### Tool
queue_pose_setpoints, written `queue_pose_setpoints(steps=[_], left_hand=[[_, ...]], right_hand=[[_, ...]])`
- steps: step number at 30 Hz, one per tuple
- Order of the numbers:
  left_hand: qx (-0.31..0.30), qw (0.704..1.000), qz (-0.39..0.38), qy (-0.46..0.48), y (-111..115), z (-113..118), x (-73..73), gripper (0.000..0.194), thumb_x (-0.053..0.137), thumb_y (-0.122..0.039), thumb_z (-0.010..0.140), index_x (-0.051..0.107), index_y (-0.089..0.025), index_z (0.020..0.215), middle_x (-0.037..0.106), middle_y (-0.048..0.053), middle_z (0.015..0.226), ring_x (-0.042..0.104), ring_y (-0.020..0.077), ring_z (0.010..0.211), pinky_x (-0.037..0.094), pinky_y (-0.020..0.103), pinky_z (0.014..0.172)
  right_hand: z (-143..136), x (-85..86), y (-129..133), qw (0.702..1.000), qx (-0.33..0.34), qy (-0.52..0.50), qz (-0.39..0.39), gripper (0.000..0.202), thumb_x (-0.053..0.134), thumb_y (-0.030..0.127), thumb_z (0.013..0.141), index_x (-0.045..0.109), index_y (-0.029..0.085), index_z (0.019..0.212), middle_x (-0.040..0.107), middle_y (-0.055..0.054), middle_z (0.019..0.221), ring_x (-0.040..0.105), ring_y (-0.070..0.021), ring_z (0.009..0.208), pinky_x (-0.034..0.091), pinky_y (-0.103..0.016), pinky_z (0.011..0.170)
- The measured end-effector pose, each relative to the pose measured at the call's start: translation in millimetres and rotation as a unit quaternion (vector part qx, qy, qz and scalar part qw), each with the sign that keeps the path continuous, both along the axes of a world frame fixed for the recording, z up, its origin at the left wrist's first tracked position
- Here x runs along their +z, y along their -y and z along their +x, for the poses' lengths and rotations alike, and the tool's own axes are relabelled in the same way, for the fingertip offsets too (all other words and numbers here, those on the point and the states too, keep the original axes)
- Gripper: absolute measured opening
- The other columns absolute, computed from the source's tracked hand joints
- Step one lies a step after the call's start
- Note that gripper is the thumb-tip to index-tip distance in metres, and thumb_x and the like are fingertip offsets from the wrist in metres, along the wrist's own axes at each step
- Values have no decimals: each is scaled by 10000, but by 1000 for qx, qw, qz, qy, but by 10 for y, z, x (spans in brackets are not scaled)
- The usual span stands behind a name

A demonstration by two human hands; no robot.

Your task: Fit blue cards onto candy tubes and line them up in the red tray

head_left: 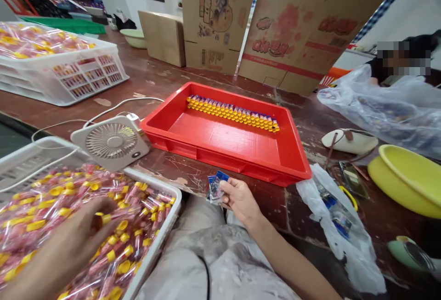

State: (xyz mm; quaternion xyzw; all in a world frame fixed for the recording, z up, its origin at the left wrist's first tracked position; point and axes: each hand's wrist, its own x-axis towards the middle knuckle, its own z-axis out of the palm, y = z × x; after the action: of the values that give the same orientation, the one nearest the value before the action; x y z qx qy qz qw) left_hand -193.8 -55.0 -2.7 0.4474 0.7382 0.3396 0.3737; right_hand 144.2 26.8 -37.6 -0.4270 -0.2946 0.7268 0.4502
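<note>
My left hand (82,231) is down among pink tubes with yellow caps (113,254) that fill a white basket (174,199). Its fingers curl around one yellow-capped tube (106,219); the hand is slightly blurred. Over my lap, my right hand (240,199) pinches a few small clear packets with blue tops (217,186) between thumb and fingers. Beyond it lies a red tray (220,157), where rows of tubes (234,112) are stacked along the far wall, yellow ends facing me.
A white fan (112,141) with a cable stands between basket and tray. Another full white crate (89,70) is at left. At right are a plastic bag of packets (347,245), a phone (354,179) and a yellow basin (409,180). Cardboard boxes (213,19) stand behind; a person sits far right.
</note>
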Motion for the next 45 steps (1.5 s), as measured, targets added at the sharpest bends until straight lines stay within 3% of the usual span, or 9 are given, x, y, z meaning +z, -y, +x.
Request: queue_pose_setpoints(steps=[2,4,10,13,17,21,32,41,45], left_hand=[[-15,992,-26,126,-22,345,190,541,908,-385,512,712,-275,1004,763,14,956,697,260,813,539,283,689],[-29,960,-71,268,-31,708,273,540,902,-396,556,725,-223,1037,758,79,1069,702,304,977,570,296,789],[6,842,-67,535,-25,1414,77,294,821,-331,725,732,-185,963,754,96,1044,679,314,1103,571,359,905],[-11,841,-63,538,-15,1579,5,315,805,-383,739,726,-193,977,749,107,1043,679,306,1088,571,354,858],[-30,882,-44,468,-5,1713,-78,354,811,-439,710,723,-214,969,740,100,1036,664,220,934,506,256,689],[-22,900,-6,436,-20,1770,-185,346,828,-407,694,713,-224,964,707,56,953,624,186,896,476,232,718],[9,895,18,445,-67,1780,-219,351,850,-390,663,723,-209,935,695,47,918,631,197,901,511,269,781],[0,895,8,446,-68,1754,-161,362,867,-358,646,702,-208,931,710,29,873,691,187,851,528,247,755],[28,891,23,452,-76,1761,-145,395,888,-341,609,676,-210,915,731,23,844,711,191,786,557,269,722]], right_hand=[[-26,-3,-1,1000,-4,-7,2,396,883,418,624,598,147,670,572,23,613,406,-48,454,276,-177,418],[-49,-11,-4,1000,-12,-8,9,378,877,411,637,606,150,665,580,20,616,415,-54,456,277,-182,415],[-78,26,-25,998,-26,2,65,296,833,402,697,699,139,712,638,-15,666,482,-89,535,372,-209,488],[-85,53,-44,998,-27,-9,59,290,851,382,676,705,135,720,633,-9,665,455,-81,521,347,-207,470],[-112,59,-58,997,-51,-27,49,298,870,356,662,660,145,670,593,14,629,428,-72,508,320,-201,460],[-154,100,-42,996,-61,-48,46,309,886,361,645,668,145,679,591,13,649,428,-72,523,324,-196,466],[-226,150,14,991,-46,-123,24,322,909,389,620,710,160,727,615,-1,693,473,-101,616,361,-200,516],[-251,99,67,990,12,6,142,289,815,453,723,738,176,706,718,-50,747,471,-125,571,381,-254,580],[-273,53,115,986,39,21,160,295,784,477,756,768,196,843,735,-50,793,568,-160,634,424,-272,632]])
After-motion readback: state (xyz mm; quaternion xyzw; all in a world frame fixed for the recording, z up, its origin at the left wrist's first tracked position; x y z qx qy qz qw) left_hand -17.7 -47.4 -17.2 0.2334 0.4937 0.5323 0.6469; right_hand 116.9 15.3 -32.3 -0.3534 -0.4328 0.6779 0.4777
